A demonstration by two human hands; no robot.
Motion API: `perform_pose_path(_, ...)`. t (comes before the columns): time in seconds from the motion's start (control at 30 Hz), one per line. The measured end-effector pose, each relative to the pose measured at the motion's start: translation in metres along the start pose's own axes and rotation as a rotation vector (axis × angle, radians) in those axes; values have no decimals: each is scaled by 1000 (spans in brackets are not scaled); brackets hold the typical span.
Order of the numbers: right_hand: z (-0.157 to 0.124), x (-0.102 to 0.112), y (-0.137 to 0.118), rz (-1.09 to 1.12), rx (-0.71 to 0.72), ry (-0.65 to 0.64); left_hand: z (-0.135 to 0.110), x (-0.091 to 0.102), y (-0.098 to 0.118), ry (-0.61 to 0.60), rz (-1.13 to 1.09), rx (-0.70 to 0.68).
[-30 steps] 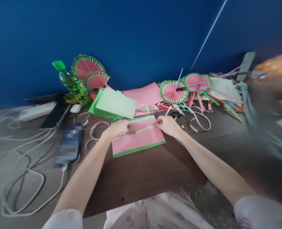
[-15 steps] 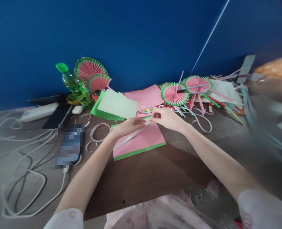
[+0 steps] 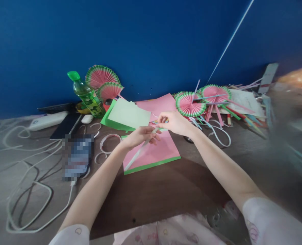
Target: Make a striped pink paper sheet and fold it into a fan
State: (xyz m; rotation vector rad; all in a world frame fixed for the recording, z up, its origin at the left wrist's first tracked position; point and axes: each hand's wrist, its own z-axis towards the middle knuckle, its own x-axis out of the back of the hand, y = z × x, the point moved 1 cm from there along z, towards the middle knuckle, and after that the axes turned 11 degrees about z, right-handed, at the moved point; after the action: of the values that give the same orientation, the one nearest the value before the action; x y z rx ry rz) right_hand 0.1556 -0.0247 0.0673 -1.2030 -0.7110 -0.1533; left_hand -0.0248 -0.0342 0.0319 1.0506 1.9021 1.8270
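My left hand (image 3: 140,135) and my right hand (image 3: 173,121) meet above a pink sheet with green edges (image 3: 156,154) lying on the dark table (image 3: 161,190). Both pinch a thin white paper strip (image 3: 138,154). The strip hangs slanted down to the left from my fingers, and its lower end reaches the sheet's near left corner. My right fingertips grip its top end; my left fingers close around it just below.
A pale green sheet (image 3: 129,115) and a pink sheet (image 3: 158,103) lie behind. Pleated pink-green paper fans (image 3: 190,103) and loose strips clutter the back right. A green bottle (image 3: 86,95), a phone (image 3: 77,156) and white cables (image 3: 26,190) lie to the left.
The strip lay flat across the pink sheet, held at both ends. Now both hands have lifted it and come together, and the strip hangs at a slant.
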Motion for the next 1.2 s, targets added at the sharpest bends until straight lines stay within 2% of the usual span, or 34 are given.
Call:
perform_pose_path(0.27, 1, -1, -2, 153, -52, 47, 0, -2, 3, 29, -56, 8)
perform_pose_path(0.43, 4, -3, 2, 356, -38, 47, 0, -2, 0, 52, -106, 25)
perform_pose_path(0.77, 4, 3, 3, 513, -94, -48, -1, -2, 5, 187, 116, 29)
perform_pose_path(1.0, 2, 2, 0, 367, -142, -192, -2, 1, 6, 237, 229, 35)
perform_pose_path(1.2, 3, -2, 0, 355, -101, -146, -3, 3, 10, 222, 283, 4)
